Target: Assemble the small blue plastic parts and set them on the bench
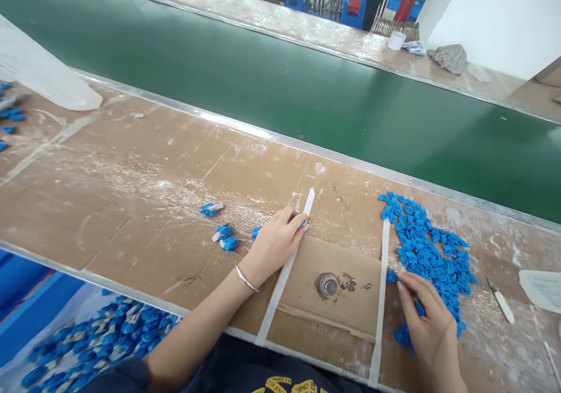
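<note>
My left hand [272, 245] is closed, with its fingertips pinching a small blue piece [301, 222] beside a pale tape strip [284, 276]. My right hand [432, 323] pinches another small blue piece [391, 276] between thumb and forefinger. A heap of such blue pieces [429, 250] spreads just beyond and around it. Between my hands a small round container [328, 286] stands on a cardboard sheet [302, 264], with dark smears beside it. To the left of my left hand lie several blue pieces with whitish parts [228, 243]; one is partly hidden by the hand.
A green conveyor belt [272, 77] runs behind the worktable [109, 165]. A knife with a white handle [502, 302] lies at the right. Below the front edge, many blue and whitish pieces [109, 334] fill a lined bin. A translucent white sheet [48, 71] juts in from the left.
</note>
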{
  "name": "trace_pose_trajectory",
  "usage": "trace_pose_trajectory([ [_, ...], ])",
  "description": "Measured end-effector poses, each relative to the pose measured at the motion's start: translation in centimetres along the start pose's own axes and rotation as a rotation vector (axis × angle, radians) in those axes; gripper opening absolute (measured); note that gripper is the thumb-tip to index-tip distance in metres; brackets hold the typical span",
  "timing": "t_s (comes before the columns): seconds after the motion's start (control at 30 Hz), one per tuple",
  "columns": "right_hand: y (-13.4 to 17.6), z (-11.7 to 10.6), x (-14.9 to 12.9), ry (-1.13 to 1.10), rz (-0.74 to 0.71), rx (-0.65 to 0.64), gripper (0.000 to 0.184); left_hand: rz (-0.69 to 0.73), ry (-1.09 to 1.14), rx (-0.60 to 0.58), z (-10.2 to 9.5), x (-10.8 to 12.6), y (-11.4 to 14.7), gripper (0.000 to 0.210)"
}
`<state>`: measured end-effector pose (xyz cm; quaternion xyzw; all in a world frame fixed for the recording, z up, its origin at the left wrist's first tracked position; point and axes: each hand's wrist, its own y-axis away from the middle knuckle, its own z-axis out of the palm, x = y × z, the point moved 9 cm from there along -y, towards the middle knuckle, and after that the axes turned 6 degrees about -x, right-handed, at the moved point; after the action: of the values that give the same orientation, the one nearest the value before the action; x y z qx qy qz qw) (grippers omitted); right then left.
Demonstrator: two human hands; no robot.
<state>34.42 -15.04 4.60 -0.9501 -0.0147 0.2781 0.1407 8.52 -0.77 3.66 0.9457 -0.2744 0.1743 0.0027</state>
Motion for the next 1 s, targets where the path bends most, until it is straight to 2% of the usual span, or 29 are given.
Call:
trace_pose_trajectory([
  [0.2, 0.9, 1.7, -2.2, 0.245, -0.281, -0.043, 0.02, 0.075, 0.197, 0.181, -1.0, -0.1, 1.2, 0.017],
  [0.37, 1.0, 2.5, -1.6, 0.318, -0.364, -0.052, 0.02, 0.075, 0.431, 0.23, -1.9, -0.1, 1.6, 0.017],
  [0.43, 0.8, 2.3, -1.3, 0.299, -0.347, -0.071, 0.018, 0.01, 0.619, 0.207, -1.6, -0.5, 2.0, 0.018],
  [0.53, 0.1, 1.2, -2.0, 0.197, -0.278, -0.069, 0.016, -0.127, 1.032, 0.129, -0.2, -0.7, 3.4, 0.021],
  [0.63, -0.3, 0.2, -5.0, 0.037, -0.237, -0.039, 0.02, -0.212, 1.431, 0.038, 1.5, 0.5, 5.5, 0.023],
  [0.7, -0.5, 0.9, -7.6, -0.034, -0.258, -0.065, 0.026, -0.251, 1.6, -0.019, 2.3, 1.5, 6.7, 0.023],
  [0.8, -0.5, 3.5, -10.5, -0.083, -0.324, -0.154, 0.034, -0.286, 1.714, -0.085, 3.0, 2.7, 7.9, 0.022],
  [0.9, -0.7, 5.7, -11.3, -0.093, -0.352, -0.232, 0.038, -0.291, 1.725, -0.102, 3.1, 2.9, 8.4, 0.022],
  [1.0, -0.8, 5.8, -11.3, -0.158, -0.311, -0.217, 0.036, -0.288, 1.761, -0.122, 3.4, 3.1, 8.7, 0.022],
])
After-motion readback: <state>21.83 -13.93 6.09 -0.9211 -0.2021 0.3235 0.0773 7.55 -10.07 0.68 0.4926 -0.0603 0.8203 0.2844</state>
